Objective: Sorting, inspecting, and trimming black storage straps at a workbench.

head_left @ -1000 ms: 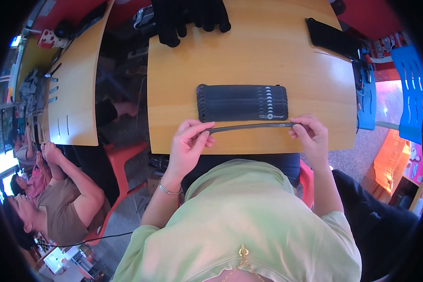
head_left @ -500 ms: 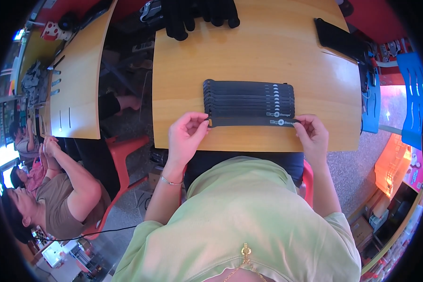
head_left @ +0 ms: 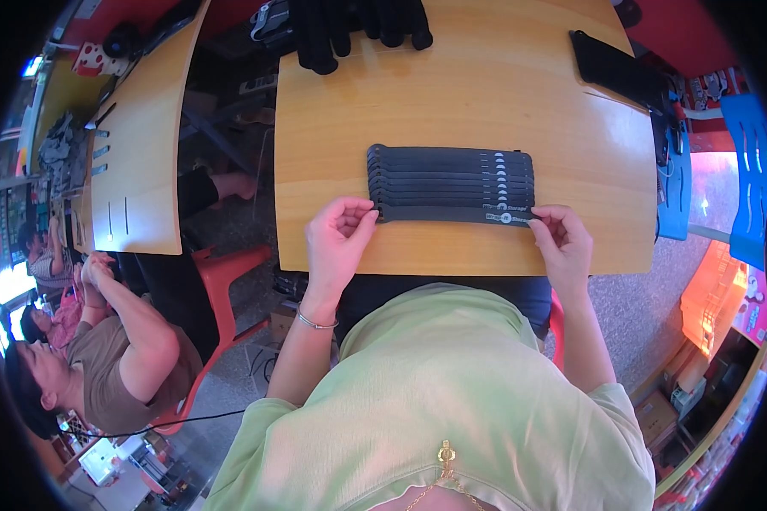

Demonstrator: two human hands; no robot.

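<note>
Several flat black storage straps (head_left: pixel 443 176) lie overlapped in a fanned row on the wooden table, each with pale printing near its right end. The nearest strap (head_left: pixel 443 213) partly covers the one behind it. My left hand (head_left: pixel 339 238) pinches this strap's left end between thumb and fingertips. At the other end, my right hand (head_left: pixel 563 241) pinches its right tip. The strap is stretched straight between both hands, at the row's near edge.
Dark cloth items (head_left: pixel 358 30) hang over the table's far left edge. A black tablet-like object (head_left: pixel 614 68) lies at the far right. Another person (head_left: pixel 128 349) sits by a second table (head_left: pixel 141 170) to the left. Blue plastic racks (head_left: pixel 675 187) stand on the right.
Both hands have moved slightly away from me with the nearest strap, which now overlaps the strap behind it more and covers part of its printing.
</note>
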